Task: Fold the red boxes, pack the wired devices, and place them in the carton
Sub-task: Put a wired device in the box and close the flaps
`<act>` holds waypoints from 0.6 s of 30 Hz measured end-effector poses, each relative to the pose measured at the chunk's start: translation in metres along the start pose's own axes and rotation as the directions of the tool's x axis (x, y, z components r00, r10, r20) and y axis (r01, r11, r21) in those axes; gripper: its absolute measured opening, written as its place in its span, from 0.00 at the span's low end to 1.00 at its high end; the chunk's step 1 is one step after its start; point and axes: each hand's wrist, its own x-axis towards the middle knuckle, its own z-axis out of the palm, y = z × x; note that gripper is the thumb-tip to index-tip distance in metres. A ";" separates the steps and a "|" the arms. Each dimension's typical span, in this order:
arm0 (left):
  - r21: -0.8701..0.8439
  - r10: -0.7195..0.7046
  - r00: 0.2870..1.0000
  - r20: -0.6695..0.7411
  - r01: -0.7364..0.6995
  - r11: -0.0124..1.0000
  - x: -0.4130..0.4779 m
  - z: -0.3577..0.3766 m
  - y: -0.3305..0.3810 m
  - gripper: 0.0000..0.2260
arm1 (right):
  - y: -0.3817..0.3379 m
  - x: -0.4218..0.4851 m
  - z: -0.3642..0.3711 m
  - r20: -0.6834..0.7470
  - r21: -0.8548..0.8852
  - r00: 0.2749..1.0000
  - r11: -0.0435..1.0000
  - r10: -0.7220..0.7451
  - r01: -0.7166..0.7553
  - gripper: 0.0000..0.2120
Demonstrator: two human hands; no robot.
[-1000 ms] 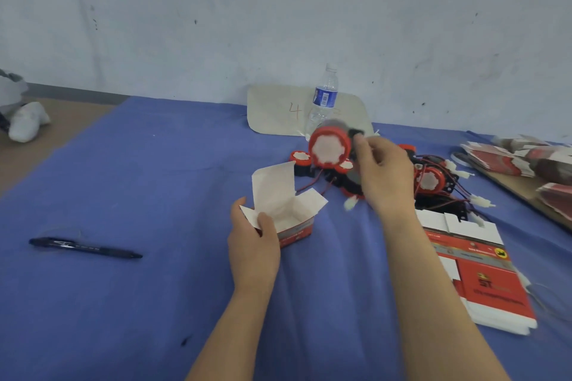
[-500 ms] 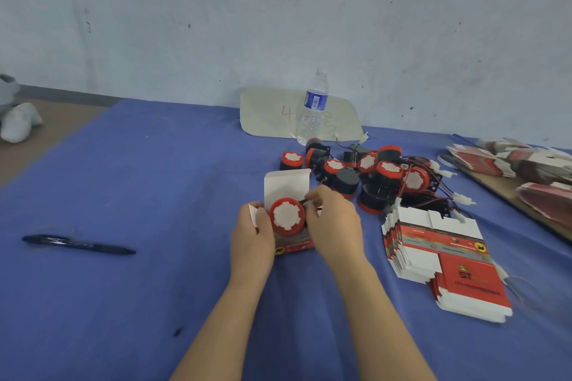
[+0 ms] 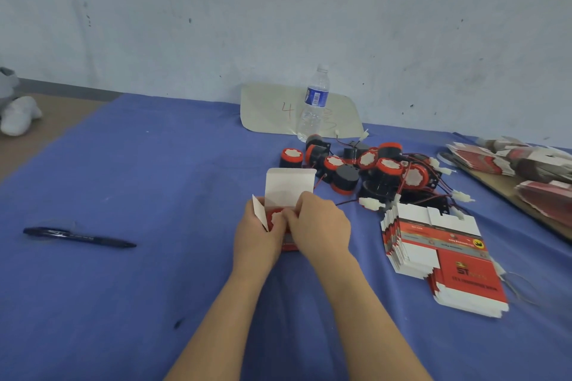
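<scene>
Head view, single entry.

- Red box (image 3: pixel 289 245): stands on the blue cloth (image 3: pixel 154 182), near centre. Its white lid flap is upright and a side flap (image 3: pixel 259 212) splays to the left.
- Wired device (image 3: pixel 275 217): red-rimmed, sunk partway into the mouth of the box. Its wire is hidden under the fingers.
- Left hand (image 3: pixel 257 237): curled round the left wall of the box, bracing it.
- Right hand (image 3: pixel 322 226): fingertips bent onto the device and pinching it at the opening.
- Loose devices (image 3: pixel 371 170): a tangled heap just behind the box, with red and black leads and white plugs.
- Flat boxes (image 3: pixel 439 254): an unfolded stack to the right.
- Further flat stock (image 3: pixel 526 161): on a board at the far right.
- Also present: pen (image 3: pixel 77 237), well apart on the left; water bottle (image 3: pixel 314 105); sheet marked "4" (image 3: pixel 269 108) against the wall.
- Carton: not in view.

Step in hand, as I judge it: packing one device into its folded box. The next move likely calls for seating the device fully and tucking its lead and plug inside. The side flaps then fold in and the lid closes over them without catching the wire.
</scene>
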 end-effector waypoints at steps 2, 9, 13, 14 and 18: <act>0.033 0.013 1.000 -0.007 -0.013 0.999 -0.002 0.001 0.002 0.10 | 0.005 -0.001 -0.003 0.030 0.053 0.999 0.998 -0.038 0.036 0.11; 0.095 0.003 0.999 -0.035 0.001 0.996 -0.004 0.006 0.003 0.09 | 0.059 -0.002 -0.040 -0.296 0.419 0.914 0.898 0.278 -0.137 0.10; 0.116 0.016 0.997 -0.069 -0.008 0.993 -0.005 0.008 0.003 0.08 | 0.063 -0.003 -0.034 -0.120 0.414 0.977 0.903 0.177 -0.113 0.10; 0.119 0.019 0.997 -0.072 -0.010 0.993 -0.005 0.008 0.003 0.08 | 0.059 -0.005 -0.032 -0.093 0.470 0.989 0.881 0.116 -0.059 0.09; 0.122 0.051 0.995 -0.084 -0.040 0.992 -0.006 0.008 0.003 0.07 | 0.038 -0.014 -0.033 -0.060 0.661 0.990 0.738 -0.129 0.137 0.10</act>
